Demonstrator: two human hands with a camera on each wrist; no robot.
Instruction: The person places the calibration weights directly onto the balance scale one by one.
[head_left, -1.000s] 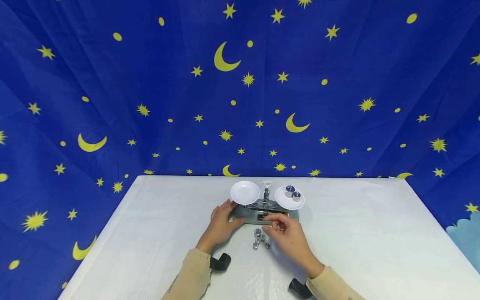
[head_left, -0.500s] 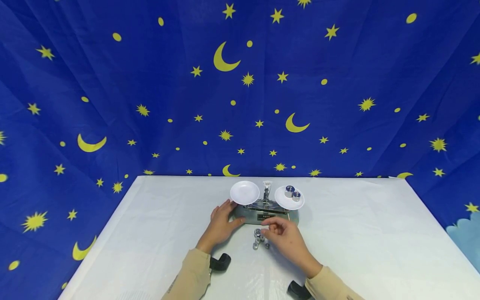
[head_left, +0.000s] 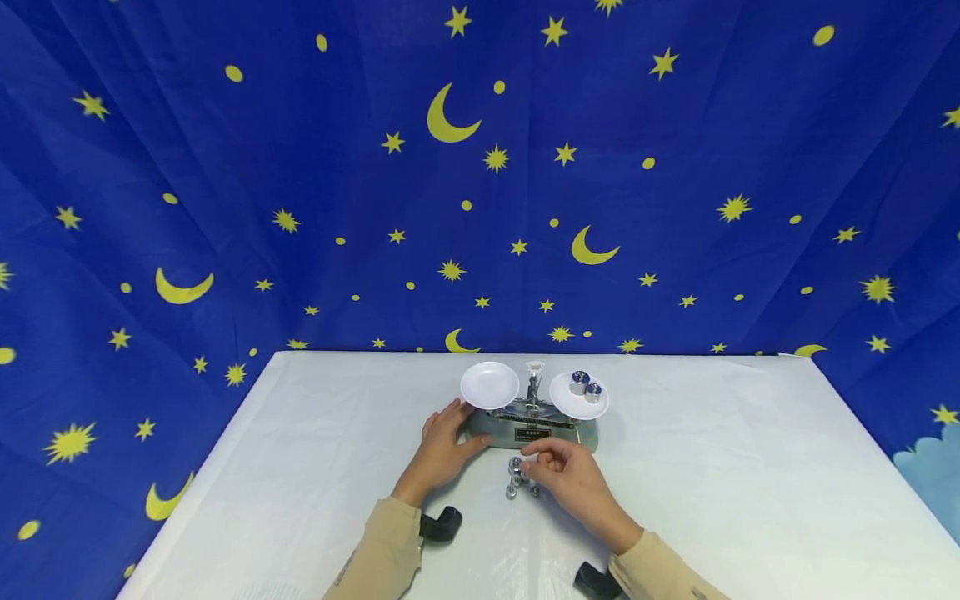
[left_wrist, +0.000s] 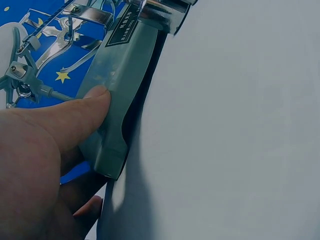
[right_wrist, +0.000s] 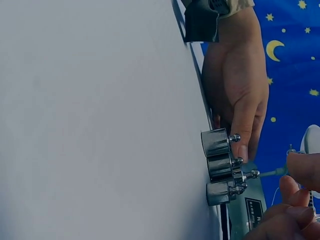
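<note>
A balance scale with a grey-green base (head_left: 501, 437) stands near the table's middle. My left hand (head_left: 442, 450) grips the base's left end; the left wrist view shows its thumb (left_wrist: 90, 107) on the front face and other fingers beyond the end. Two chrome weights (head_left: 579, 383) stand on the white right pan (head_left: 570, 407); the white left pan (head_left: 490, 386) is bare. Several small chrome weights (head_left: 514, 468) cluster in front of the base. Above and right of them hovers my right hand (head_left: 573, 483), thumb and forefinger apart, with nothing visible between them.
White sheeting covers the table (head_left: 720, 467). Behind it hangs a blue curtain (head_left: 360, 183) with yellow moons and stars. A black bracket sits at each wrist, one (head_left: 442, 525) by the left sleeve and another (head_left: 596, 581) by the right.
My right hand has shifted slightly left and down, closer to the small weights, uncovering the label on the base. The left hand and the scale have stayed put.
</note>
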